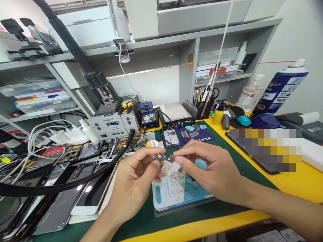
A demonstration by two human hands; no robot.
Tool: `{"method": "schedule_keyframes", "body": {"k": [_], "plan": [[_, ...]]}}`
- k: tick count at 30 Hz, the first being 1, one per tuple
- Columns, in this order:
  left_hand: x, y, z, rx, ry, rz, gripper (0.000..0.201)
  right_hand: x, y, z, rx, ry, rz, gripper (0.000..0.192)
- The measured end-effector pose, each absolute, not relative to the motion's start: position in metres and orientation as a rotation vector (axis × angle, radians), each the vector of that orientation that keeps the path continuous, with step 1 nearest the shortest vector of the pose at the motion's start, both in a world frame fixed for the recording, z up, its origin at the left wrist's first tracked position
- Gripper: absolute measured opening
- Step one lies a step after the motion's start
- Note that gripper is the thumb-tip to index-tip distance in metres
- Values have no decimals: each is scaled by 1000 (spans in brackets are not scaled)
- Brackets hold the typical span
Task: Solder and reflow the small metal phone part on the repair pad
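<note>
Here both hands work above the middle of the green mat (pixel 141 215): the left hand (pixel 133 183) pinches a small circuit board (pixel 159 158), the right hand (pixel 212 171) grips a metal piece (pixel 174 157) against it. Best done with steady fingertips and light pressure.

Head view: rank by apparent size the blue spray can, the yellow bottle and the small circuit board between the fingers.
1. blue spray can, though nearer the camera
2. yellow bottle
3. small circuit board, pinched by left hand and right hand
</note>
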State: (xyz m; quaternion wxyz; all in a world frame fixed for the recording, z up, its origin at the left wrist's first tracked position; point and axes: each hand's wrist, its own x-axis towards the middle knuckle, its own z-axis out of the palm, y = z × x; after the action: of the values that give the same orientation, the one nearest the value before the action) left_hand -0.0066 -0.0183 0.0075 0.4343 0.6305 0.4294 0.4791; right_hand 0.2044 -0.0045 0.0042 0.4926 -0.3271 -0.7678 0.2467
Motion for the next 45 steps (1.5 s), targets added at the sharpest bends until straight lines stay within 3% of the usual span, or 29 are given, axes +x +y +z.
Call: {"method": "schedule_keyframes", "body": {"k": [45], "plan": [[-6,-20,8,1562,1077,1173,24,204,-5,6,-694,-1905,510,12]]}}
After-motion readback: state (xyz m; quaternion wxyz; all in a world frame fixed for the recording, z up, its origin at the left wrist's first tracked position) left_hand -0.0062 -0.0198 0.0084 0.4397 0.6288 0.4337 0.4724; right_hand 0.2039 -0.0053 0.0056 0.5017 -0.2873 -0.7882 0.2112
